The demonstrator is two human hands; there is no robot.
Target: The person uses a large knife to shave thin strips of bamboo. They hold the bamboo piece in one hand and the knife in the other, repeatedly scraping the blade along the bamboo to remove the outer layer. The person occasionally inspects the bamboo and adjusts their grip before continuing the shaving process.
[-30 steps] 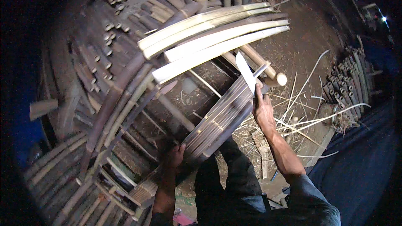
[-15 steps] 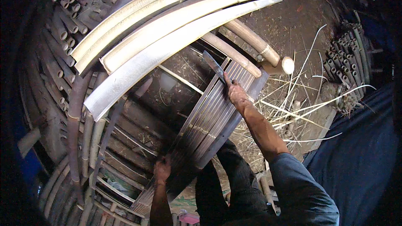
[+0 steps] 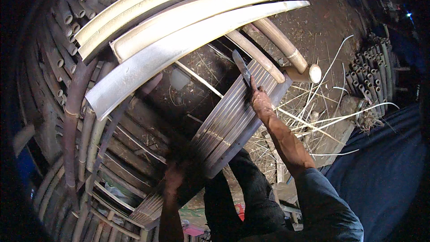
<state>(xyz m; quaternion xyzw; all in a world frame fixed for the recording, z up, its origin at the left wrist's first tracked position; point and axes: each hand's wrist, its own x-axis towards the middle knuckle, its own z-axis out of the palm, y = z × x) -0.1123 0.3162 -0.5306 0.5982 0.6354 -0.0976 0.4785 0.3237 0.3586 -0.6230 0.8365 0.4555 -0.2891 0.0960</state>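
Knife (image 3: 242, 68) in rt hand (image 3: 260, 101), atop slats (image 3: 233, 116)

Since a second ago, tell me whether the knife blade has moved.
Yes. The knife blade in the right hand has come down from above the bundle of split bamboo strips onto its upper end.

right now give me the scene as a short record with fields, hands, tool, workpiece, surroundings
setting: dim work area with an earth floor
right hand: closed on a knife, blade laid on the workpiece's upper end
left hand: blurred, on the lower part of the workpiece; grip unclear
workpiece: flattened bamboo panel, ridged, slanting from lower left to upper right
above it: pale split bamboo slats, curved
right of it: loose strips on the ground, stack of bamboo poles
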